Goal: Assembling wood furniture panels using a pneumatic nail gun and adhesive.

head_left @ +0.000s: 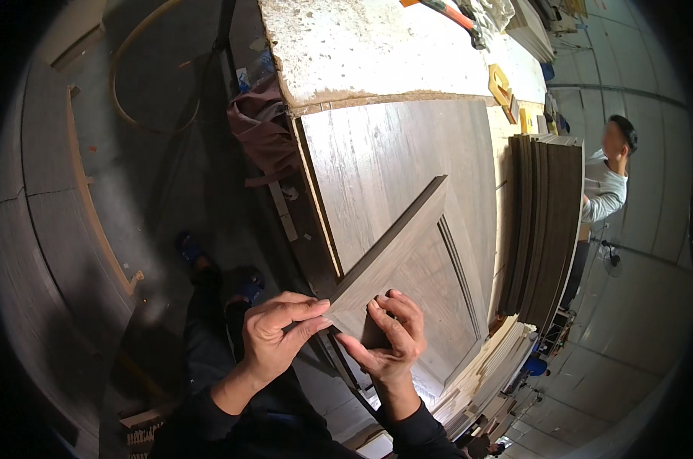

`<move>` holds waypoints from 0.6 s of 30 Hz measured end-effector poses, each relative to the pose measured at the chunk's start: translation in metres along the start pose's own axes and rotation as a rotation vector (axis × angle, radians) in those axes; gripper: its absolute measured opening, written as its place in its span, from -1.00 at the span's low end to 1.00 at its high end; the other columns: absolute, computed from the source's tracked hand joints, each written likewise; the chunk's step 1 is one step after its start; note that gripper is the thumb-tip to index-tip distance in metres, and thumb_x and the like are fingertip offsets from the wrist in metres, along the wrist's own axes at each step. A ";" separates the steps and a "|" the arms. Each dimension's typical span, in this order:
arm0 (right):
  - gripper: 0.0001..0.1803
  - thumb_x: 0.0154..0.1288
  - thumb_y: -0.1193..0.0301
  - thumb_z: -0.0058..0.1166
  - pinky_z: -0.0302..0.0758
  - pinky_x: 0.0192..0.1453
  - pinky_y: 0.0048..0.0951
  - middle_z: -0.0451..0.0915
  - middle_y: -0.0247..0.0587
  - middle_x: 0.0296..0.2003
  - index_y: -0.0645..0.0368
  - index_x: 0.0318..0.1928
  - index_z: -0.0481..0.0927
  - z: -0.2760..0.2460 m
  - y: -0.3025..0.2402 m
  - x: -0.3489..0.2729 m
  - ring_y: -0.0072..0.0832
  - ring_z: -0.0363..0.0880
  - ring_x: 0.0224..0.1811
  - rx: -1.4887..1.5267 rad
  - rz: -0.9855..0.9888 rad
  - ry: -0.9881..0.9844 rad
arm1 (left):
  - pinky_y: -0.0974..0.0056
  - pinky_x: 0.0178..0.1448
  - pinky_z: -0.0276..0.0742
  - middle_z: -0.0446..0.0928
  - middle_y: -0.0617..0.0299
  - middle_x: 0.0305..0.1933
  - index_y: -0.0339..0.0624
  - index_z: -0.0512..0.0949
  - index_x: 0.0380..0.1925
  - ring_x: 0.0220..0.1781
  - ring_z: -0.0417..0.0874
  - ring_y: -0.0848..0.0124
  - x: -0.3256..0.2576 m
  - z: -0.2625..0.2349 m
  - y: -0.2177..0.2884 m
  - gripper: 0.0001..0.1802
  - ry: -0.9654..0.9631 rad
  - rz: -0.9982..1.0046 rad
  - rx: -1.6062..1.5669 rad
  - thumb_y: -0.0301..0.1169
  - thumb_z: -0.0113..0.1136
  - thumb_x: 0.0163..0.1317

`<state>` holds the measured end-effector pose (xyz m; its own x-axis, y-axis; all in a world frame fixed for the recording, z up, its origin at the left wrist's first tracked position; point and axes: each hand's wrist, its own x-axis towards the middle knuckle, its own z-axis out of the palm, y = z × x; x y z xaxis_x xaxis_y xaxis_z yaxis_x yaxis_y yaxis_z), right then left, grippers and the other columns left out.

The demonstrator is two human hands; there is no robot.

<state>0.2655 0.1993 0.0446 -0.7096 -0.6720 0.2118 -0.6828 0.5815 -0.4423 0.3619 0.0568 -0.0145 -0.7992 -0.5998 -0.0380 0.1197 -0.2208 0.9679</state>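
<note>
A narrow grey-brown wood-grain strip (pixel 396 245) runs diagonally from my hands up toward the right. My left hand (pixel 276 333) pinches its near end from the left, thumb and fingers closed on the edge. Gripping the same end from the right, my right hand (pixel 388 340) has its fingers curled over the face. The strip hangs above a large wood-grain panel (pixel 392 153) lying on the workbench.
A stack of dark boards (pixel 544 222) stands on edge to the right, with pale strips (pixel 488 367) piled below it. Another person (pixel 610 180) in a white top stands at the far right. A dusty white bench top (pixel 361 46) lies beyond; the floor and a hose loop (pixel 120 84) lie left.
</note>
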 end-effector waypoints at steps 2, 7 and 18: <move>-0.48 -0.33 0.21 0.52 0.49 0.05 -0.25 0.59 -0.17 -0.26 0.20 -0.28 0.68 0.001 -0.002 0.001 -0.21 0.54 -0.05 0.010 0.001 0.000 | 0.39 -0.20 0.54 0.63 0.11 -0.31 -0.27 0.61 -0.32 -0.29 0.65 0.37 0.000 -0.001 0.004 -0.75 0.006 -0.013 0.009 -0.65 0.36 -0.07; -0.49 -0.33 0.23 0.52 0.49 0.05 -0.23 0.60 -0.16 -0.27 0.21 -0.30 0.67 0.001 -0.002 0.001 -0.19 0.54 -0.06 0.017 0.005 0.004 | 0.38 -0.19 0.54 0.62 0.12 -0.33 -0.28 0.60 -0.36 -0.30 0.64 0.38 -0.001 0.000 0.004 -0.78 0.023 -0.033 -0.008 -0.65 0.35 -0.06; -0.49 -0.30 0.22 0.51 0.45 0.09 -0.19 0.59 -0.15 -0.26 0.22 -0.29 0.66 0.005 -0.002 0.001 -0.17 0.53 -0.02 0.037 0.006 0.008 | 0.38 -0.18 0.52 0.62 0.11 -0.32 -0.29 0.59 -0.36 -0.30 0.64 0.37 0.001 -0.002 0.007 -0.79 0.038 -0.025 0.007 -0.65 0.35 -0.06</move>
<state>0.2671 0.1959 0.0415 -0.7153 -0.6647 0.2157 -0.6715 0.5683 -0.4754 0.3632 0.0538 -0.0084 -0.7787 -0.6232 -0.0718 0.0956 -0.2309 0.9683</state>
